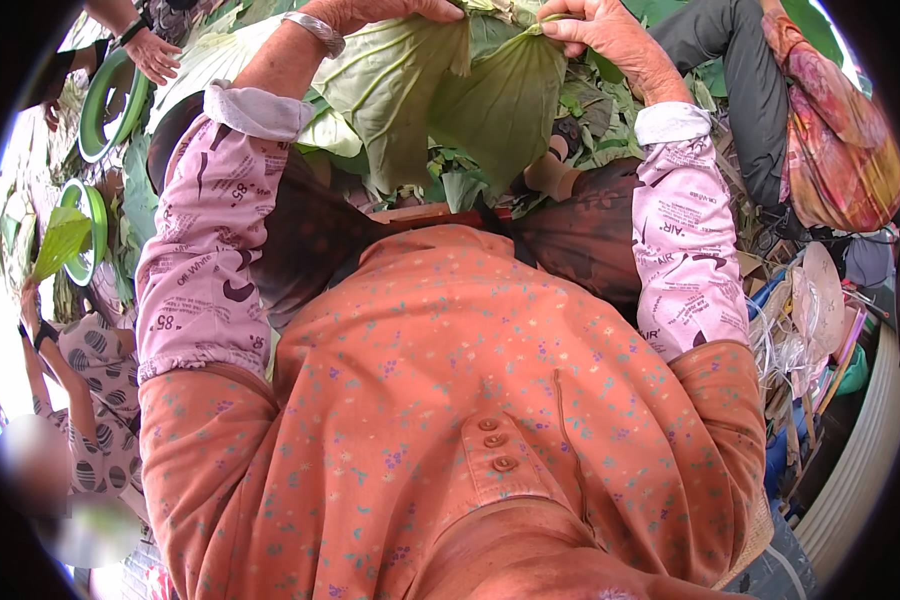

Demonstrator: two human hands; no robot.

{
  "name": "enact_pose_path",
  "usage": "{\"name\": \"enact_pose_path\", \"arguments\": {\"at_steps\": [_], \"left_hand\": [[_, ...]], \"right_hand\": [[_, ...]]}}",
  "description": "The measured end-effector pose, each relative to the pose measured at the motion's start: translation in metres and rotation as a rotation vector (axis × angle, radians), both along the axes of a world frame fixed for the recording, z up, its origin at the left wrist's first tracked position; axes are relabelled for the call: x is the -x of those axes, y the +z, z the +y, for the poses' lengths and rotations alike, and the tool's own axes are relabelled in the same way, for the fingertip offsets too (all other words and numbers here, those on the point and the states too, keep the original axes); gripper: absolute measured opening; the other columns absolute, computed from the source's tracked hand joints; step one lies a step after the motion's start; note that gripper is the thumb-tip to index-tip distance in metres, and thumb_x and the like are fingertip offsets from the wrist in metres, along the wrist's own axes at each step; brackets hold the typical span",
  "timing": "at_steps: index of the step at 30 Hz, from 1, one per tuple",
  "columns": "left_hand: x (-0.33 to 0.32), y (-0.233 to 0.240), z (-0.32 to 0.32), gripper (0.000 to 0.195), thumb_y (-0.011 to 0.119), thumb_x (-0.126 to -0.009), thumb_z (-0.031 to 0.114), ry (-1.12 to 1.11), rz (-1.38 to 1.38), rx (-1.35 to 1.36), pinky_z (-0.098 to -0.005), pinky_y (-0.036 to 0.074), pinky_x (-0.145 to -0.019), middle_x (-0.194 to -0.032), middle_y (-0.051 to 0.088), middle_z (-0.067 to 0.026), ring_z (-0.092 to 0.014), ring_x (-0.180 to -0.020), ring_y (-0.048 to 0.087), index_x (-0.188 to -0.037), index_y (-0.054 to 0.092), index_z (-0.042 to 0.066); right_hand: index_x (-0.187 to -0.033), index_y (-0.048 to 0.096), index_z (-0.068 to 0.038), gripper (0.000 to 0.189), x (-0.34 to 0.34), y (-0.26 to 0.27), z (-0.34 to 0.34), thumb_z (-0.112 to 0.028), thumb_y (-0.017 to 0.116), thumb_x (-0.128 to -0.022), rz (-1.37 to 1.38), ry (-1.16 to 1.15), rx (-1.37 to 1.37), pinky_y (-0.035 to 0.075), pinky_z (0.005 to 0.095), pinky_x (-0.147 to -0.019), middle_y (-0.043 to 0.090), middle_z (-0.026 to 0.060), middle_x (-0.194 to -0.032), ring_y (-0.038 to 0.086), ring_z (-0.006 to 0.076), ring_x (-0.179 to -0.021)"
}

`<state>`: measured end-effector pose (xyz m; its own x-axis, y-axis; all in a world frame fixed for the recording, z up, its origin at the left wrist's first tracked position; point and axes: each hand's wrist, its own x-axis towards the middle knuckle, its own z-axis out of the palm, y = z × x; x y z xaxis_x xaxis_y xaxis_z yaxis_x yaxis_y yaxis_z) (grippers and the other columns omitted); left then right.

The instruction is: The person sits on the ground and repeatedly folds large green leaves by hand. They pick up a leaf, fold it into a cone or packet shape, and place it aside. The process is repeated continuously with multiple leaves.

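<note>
Large green lotus leaves with raised veins hang between my two hands at the top of the view. My left hand, with a silver bangle at the wrist, pinches the edge of the paler leaf. The thumb and fingers of my right hand grip the gathered top of the darker leaf. The two leaves overlap in the middle, and both drape down towards my lap. The upper edges of the leaves near my left fingertips are cut off by the frame.
More leaves lie heaped around my feet. Green plastic rings or basket rims stand at the left, near a co-worker's hand. Another person at the far left holds up a leaf. Someone in grey trousers sits at the right, above cluttered bags and sticks.
</note>
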<state>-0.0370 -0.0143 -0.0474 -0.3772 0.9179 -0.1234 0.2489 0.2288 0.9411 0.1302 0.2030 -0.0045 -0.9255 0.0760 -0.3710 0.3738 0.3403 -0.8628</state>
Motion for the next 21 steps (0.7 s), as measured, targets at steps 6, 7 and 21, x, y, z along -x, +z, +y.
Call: {"name": "enact_pose_path", "arguments": {"at_steps": [6,7,21], "left_hand": [[0.004,0.025,-0.012,0.017,0.076,-0.072,0.007,0.086,0.127,-0.077,-0.023,0.045,-0.061,-0.071,0.063,0.0028,-0.004,-0.068,0.051,-0.085,0.068,0.0],[0.004,0.03,-0.014,0.017,0.075,-0.072,0.007,0.1,0.148,-0.068,-0.0232,0.044,-0.061,-0.071,0.063,0.0028,-0.004,-0.067,0.051,-0.085,0.068,0.0],[0.04,0.047,-0.065,0.026,0.076,-0.073,0.018,0.507,0.419,-0.315,-0.0251,0.049,-0.07,-0.081,0.068,-0.0039,-0.01,-0.073,0.062,-0.095,0.069,0.007]], "right_hand": [[-0.094,0.064,-0.001,0.016,-0.012,0.012,0.024,-0.012,0.064,-0.084,0.061,-0.061,-0.047,0.045,0.022,-0.053,0.063,0.001,-0.072,0.057,0.0077,-0.057],[-0.094,0.064,-0.001,0.016,-0.015,0.015,0.032,-0.013,0.063,-0.084,0.069,-0.068,-0.071,0.045,0.0221,-0.053,0.063,0.0009,-0.072,0.057,0.0078,-0.057],[-0.091,0.061,-0.005,0.013,-0.032,0.034,0.056,-0.017,0.058,-0.09,0.777,-0.661,-0.012,0.047,0.0212,-0.062,0.063,0.0004,-0.075,0.06,0.0079,-0.066]]}}
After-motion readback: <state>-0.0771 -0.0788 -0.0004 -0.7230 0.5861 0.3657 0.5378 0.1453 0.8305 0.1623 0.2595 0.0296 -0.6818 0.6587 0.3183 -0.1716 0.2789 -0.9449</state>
